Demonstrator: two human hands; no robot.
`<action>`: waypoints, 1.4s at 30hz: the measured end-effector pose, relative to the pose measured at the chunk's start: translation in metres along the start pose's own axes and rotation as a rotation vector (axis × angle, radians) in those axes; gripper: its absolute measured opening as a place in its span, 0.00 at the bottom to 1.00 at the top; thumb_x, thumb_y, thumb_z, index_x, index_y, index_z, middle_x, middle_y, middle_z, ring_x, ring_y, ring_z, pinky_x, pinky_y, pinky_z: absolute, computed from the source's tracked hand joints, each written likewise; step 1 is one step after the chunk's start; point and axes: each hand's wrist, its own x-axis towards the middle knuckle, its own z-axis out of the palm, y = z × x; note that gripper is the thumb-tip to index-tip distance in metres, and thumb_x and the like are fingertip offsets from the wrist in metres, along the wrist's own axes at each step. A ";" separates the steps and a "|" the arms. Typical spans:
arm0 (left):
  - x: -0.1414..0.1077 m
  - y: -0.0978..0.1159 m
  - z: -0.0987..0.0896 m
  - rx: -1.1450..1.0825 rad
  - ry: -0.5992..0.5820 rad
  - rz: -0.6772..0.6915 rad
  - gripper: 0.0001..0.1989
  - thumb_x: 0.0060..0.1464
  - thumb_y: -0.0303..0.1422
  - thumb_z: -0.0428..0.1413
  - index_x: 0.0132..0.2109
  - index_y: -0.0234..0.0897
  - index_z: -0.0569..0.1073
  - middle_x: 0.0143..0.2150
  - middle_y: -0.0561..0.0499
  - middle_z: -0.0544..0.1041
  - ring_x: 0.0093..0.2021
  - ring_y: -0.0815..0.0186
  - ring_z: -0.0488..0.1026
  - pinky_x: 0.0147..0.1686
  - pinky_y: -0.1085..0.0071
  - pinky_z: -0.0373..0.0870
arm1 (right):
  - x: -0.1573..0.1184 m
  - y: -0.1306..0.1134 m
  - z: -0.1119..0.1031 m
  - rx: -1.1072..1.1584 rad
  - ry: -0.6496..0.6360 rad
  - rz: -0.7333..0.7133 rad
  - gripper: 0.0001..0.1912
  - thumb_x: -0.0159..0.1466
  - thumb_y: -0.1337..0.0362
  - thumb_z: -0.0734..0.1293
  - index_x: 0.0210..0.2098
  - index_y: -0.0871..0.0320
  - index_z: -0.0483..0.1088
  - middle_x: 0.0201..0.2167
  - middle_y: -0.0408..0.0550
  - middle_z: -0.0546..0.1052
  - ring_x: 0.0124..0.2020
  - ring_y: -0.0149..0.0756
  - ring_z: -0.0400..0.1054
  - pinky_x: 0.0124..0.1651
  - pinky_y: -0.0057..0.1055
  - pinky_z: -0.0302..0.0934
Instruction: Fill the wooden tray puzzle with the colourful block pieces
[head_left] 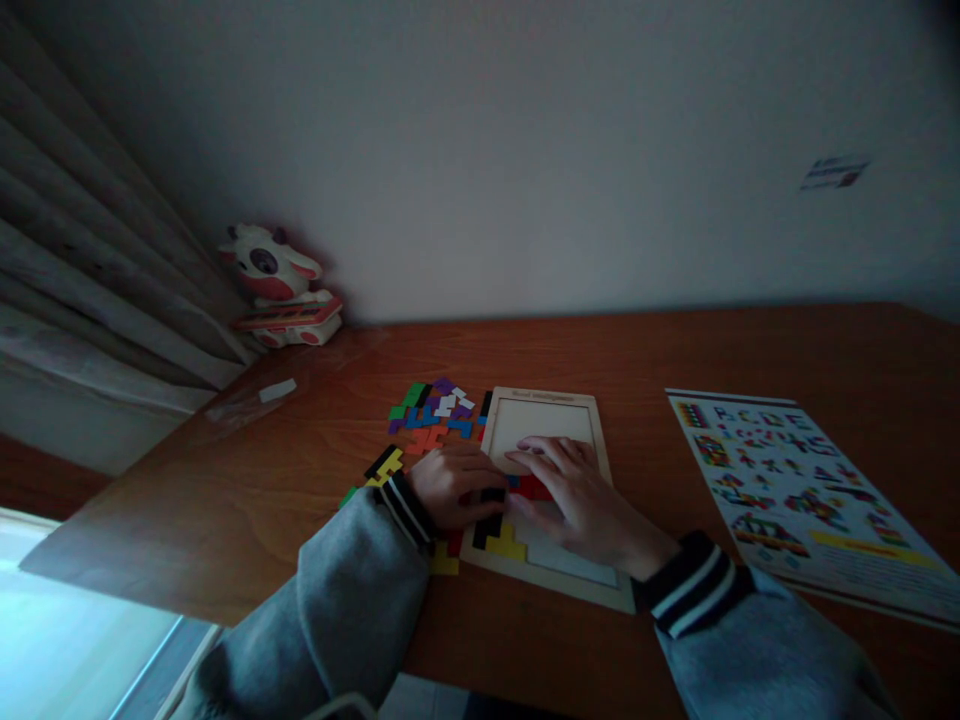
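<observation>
A pale wooden puzzle tray (553, 400) lies on the table in front of me. My left hand (454, 487) rests across its left edge, fingers together and curled. Between its finger and thumb shows a black piece (493, 495); whether it is gripped or lies in the tray I cannot make out. My right hand (574, 495) hovers low over the tray's middle, fingers apart, with nothing visible in them. A red piece (531, 487) is partly hidden under its fingers. Toward the near left corner of the tray sits a yellow piece (508, 543) beside black.
Several loose coloured pieces (431, 412) lie left of the tray, some partly under my left arm. A printed pattern sheet (795, 480) is on the right. At the back left stands a cow-shaped toy keyboard (289, 320) near a curtain (97, 230). The wooden table (262, 480) meets a wall behind.
</observation>
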 end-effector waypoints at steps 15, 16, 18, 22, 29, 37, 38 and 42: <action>-0.003 -0.002 0.003 -0.024 0.017 0.006 0.08 0.61 0.34 0.58 0.43 0.34 0.79 0.42 0.45 0.83 0.43 0.64 0.80 0.45 0.69 0.78 | -0.001 0.012 0.004 0.075 -0.037 0.019 0.10 0.65 0.59 0.69 0.44 0.55 0.72 0.43 0.49 0.73 0.46 0.42 0.67 0.52 0.44 0.66; -0.003 -0.002 0.003 -0.022 0.018 0.005 0.09 0.61 0.34 0.58 0.43 0.34 0.79 0.42 0.45 0.83 0.43 0.64 0.80 0.45 0.69 0.78 | -0.001 0.012 0.005 0.090 -0.034 0.020 0.10 0.65 0.59 0.69 0.44 0.55 0.72 0.43 0.49 0.73 0.46 0.42 0.67 0.52 0.43 0.66; -0.003 -0.002 0.004 -0.017 0.023 0.009 0.09 0.61 0.34 0.58 0.43 0.34 0.79 0.42 0.46 0.83 0.43 0.64 0.80 0.45 0.69 0.78 | 0.000 0.012 0.009 0.113 -0.031 0.021 0.09 0.65 0.60 0.69 0.44 0.55 0.72 0.42 0.49 0.72 0.46 0.41 0.67 0.51 0.42 0.67; -0.002 -0.003 0.004 -0.018 0.020 0.018 0.09 0.61 0.35 0.57 0.42 0.34 0.79 0.41 0.45 0.83 0.42 0.63 0.80 0.45 0.68 0.77 | 0.000 0.013 0.012 0.144 -0.008 0.027 0.11 0.64 0.60 0.70 0.45 0.55 0.72 0.43 0.49 0.72 0.46 0.41 0.67 0.51 0.42 0.68; 0.000 -0.001 0.003 -0.001 0.028 0.032 0.09 0.62 0.34 0.56 0.41 0.34 0.79 0.40 0.45 0.83 0.42 0.61 0.80 0.45 0.67 0.78 | 0.001 0.014 0.007 0.202 0.030 0.045 0.11 0.66 0.58 0.67 0.47 0.54 0.71 0.44 0.49 0.72 0.47 0.39 0.69 0.52 0.40 0.68; 0.001 0.000 0.001 0.024 0.037 0.040 0.09 0.62 0.34 0.56 0.42 0.35 0.79 0.40 0.45 0.83 0.42 0.63 0.79 0.46 0.66 0.77 | -0.002 0.021 -0.002 0.018 0.056 0.058 0.17 0.66 0.51 0.66 0.48 0.55 0.72 0.47 0.52 0.73 0.51 0.44 0.68 0.55 0.45 0.66; 0.001 0.000 0.001 0.031 0.043 0.042 0.09 0.62 0.35 0.56 0.42 0.35 0.79 0.41 0.44 0.83 0.43 0.62 0.79 0.46 0.66 0.77 | -0.003 0.023 -0.003 -0.012 0.049 0.065 0.21 0.65 0.48 0.66 0.50 0.55 0.71 0.49 0.53 0.73 0.52 0.45 0.68 0.57 0.46 0.65; 0.001 -0.002 0.003 0.098 0.079 0.011 0.10 0.63 0.36 0.55 0.43 0.35 0.78 0.42 0.44 0.83 0.45 0.62 0.79 0.47 0.65 0.77 | -0.007 0.032 -0.001 -0.084 0.014 0.116 0.33 0.62 0.40 0.65 0.57 0.55 0.68 0.57 0.55 0.72 0.58 0.49 0.65 0.61 0.50 0.61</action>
